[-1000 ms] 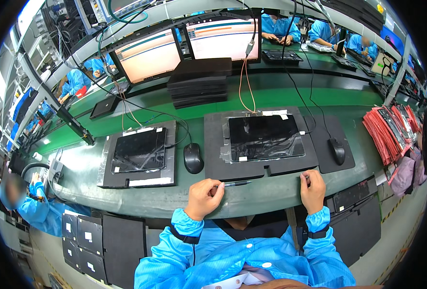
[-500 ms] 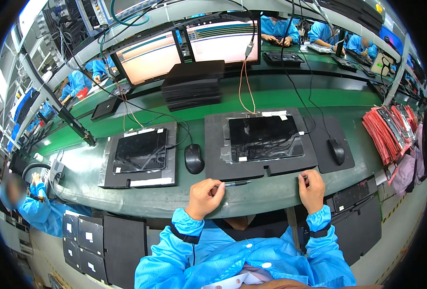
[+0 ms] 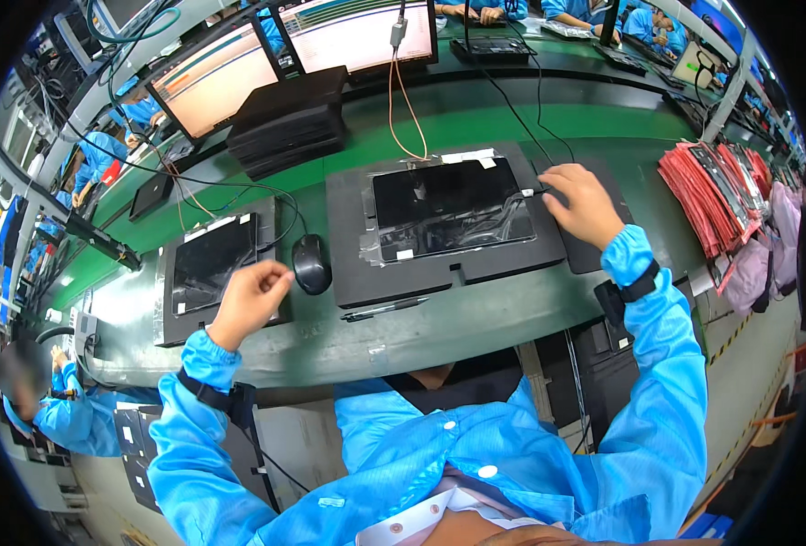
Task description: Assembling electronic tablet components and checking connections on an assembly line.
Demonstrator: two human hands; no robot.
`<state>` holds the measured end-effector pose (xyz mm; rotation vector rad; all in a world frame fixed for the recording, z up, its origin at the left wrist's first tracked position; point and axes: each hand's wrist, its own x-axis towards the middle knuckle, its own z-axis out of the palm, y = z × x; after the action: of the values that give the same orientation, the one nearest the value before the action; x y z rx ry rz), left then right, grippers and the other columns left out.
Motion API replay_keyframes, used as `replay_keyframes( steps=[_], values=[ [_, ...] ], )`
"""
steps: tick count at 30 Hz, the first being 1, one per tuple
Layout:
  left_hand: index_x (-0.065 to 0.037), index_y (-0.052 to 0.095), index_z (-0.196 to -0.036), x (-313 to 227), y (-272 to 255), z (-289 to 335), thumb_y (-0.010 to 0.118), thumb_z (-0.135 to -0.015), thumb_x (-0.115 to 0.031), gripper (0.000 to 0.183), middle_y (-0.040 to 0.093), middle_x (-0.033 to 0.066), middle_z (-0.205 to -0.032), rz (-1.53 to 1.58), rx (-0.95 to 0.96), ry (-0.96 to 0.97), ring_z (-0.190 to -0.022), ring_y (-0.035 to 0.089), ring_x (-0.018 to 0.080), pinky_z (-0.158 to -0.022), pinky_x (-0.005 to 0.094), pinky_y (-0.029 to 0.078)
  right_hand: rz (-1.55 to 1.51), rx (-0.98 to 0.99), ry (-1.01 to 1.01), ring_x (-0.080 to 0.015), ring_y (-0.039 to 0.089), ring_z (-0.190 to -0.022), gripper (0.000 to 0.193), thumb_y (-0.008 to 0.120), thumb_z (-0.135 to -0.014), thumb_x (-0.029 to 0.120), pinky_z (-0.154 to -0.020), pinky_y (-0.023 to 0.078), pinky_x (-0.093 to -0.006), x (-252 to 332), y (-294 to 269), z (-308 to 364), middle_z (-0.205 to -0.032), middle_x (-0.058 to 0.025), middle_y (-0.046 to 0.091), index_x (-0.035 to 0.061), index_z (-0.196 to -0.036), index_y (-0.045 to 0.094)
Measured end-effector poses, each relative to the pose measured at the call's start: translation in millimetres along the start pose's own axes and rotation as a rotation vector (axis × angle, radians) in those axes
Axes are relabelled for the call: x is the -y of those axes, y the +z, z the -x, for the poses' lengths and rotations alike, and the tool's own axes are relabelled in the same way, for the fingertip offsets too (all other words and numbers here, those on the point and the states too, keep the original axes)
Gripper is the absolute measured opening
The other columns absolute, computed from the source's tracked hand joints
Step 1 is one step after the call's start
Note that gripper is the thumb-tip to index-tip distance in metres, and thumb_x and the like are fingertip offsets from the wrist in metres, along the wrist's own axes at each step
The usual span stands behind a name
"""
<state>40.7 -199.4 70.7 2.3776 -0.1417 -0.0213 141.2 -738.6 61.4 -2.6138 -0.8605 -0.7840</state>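
My right hand (image 3: 585, 205) is at the right edge of a black tablet (image 3: 453, 205); thumb and index finger are apart beside the small white plug (image 3: 527, 192) on that edge. The tablet lies screen up on a black foam pad (image 3: 503, 257), with clear film around it. My left hand (image 3: 248, 302) is loosely closed, thumb against the fingers, with nothing visible in it. It is over the lower right part of a second black tablet (image 3: 213, 262), partly hiding it and its pad. A pen (image 3: 383, 309) lies along the front edge of the larger pad.
A black mouse (image 3: 312, 264) sits between the pads. Behind stand a stack of black flat trays (image 3: 289, 123) and two monitors (image 3: 357, 35). Red sleeves (image 3: 708, 200) are bundled at the right. Cables hang over the bench (image 3: 439, 328). Co-workers sit opposite and at the left.
My right hand has moved forward from the bench's front edge to the tablet's right side, and its fingers have parted. My left hand has moved left, toward the second tablet. The view has shifted.
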Motion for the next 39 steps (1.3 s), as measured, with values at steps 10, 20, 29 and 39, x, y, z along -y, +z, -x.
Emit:
replay_keyframes(
  steps=[10, 20, 29, 39],
  values=[
    [0.0, 0.06, -0.131, -95, 137, -60, 0.078, -0.084, -0.032, 0.059, 0.057, 0.0225, -0.135, -0.39, -0.13, 0.668, -0.132, 0.05, 0.0412, -0.112, 0.054, 0.038, -0.075, 0.161, 0.117, -0.035, 0.062, -0.112, 0.026, 0.071, -0.084, 0.007, -0.098, 0.049, -0.044, -14, 37, 4, -0.113, -0.0134, 0.069, 0.0013, -0.109, 0.069],
    [-0.002, 0.044, -0.15, -140, 190, -74, 0.077, -0.076, -0.028, 0.085, 0.043, 0.0273, -0.152, -0.571, -0.142, 0.566, -0.143, 0.04, 0.0464, -0.116, 0.0612, 0.032, -0.222, 0.371, 0.114, -0.0367, 0.068, -0.073, 0.018, 0.068, -0.085, 0.015, -0.067, 0.053, -0.0446, 34, -53, -22, -0.081, -0.017, 0.068, 0.0014, -0.096, 0.063],
    [0.001, 0.063, -0.129, -152, 136, -37, 0.071, -0.074, -0.001, 0.055, 0.068, 0.0215, -0.122, -0.366, -0.429, 0.812, -0.109, 0.069, 0.0368, -0.094, 0.0422, 0.057, -0.258, 0.124, 0.344, -0.0304, 0.065, -0.065, 0.029, 0.08, -0.08, 0.023, -0.061, 0.051, -0.0372, 78, -105, -19, -0.082, -0.0132, 0.071, 0.0005, -0.097, 0.072],
    [0.002, 0.054, -0.136, -77, 49, 134, 0.06, -0.101, -0.007, 0.036, 0.067, 0.0137, -0.121, 1.311, -0.549, 0.113, -0.105, 0.07, 0.0235, -0.092, 0.0358, 0.057, -0.297, 0.022, -0.149, -0.0294, 0.063, -0.091, 0.027, 0.076, -0.083, 0.01, -0.075, 0.052, -0.0403, 206, 43, 30, -0.101, -0.0102, 0.066, 0.0049, -0.109, 0.072]
  ],
)
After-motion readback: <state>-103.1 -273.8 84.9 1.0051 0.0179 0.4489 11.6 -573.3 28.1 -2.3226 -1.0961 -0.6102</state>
